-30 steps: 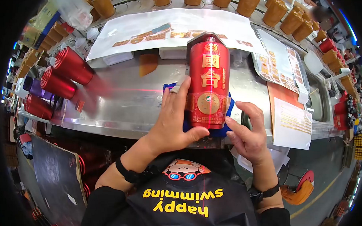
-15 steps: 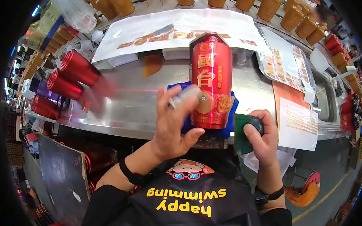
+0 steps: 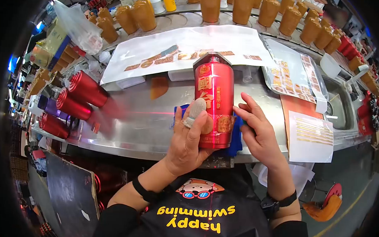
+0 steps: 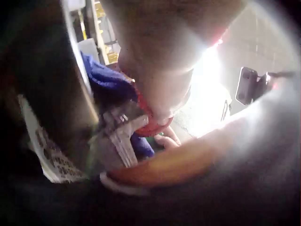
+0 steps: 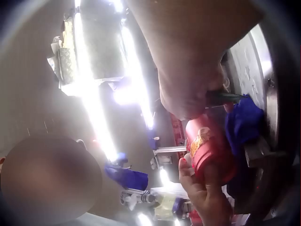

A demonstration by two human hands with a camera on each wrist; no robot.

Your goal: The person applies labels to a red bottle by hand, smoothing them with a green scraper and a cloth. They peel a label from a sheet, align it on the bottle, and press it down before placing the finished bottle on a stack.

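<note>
A red bottle (image 3: 221, 92) with gold characters lies in front of me, its neck pointing away, on a blue cloth (image 3: 235, 141). My left hand (image 3: 182, 147) grips its lower left side, thumb at the base and fingers along the front. One finger wears a pale fabric cover (image 3: 196, 110). A gold label (image 3: 225, 123) sits low on the bottle's right side. Beside that label, my right hand (image 3: 260, 133) has its fingertips right at the bottle's edge. The right wrist view shows a green scraper (image 5: 225, 97) held in that hand, hidden in the head view.
Red bottles (image 3: 88, 88) lie at the left of the metal table (image 3: 152, 113). A white sheet (image 3: 158, 44) with gold labels spans the back, and a tray (image 3: 289, 72) of labels stands right. Brown bottles (image 3: 210, 10) line the conveyor behind. A sink (image 3: 342, 107) is far right.
The right hand turned to show the green scraper, then came back to the bottle's right side. The left hand lifted off and returned to the lower left. The bottle has rolled, bringing the side label into view.
</note>
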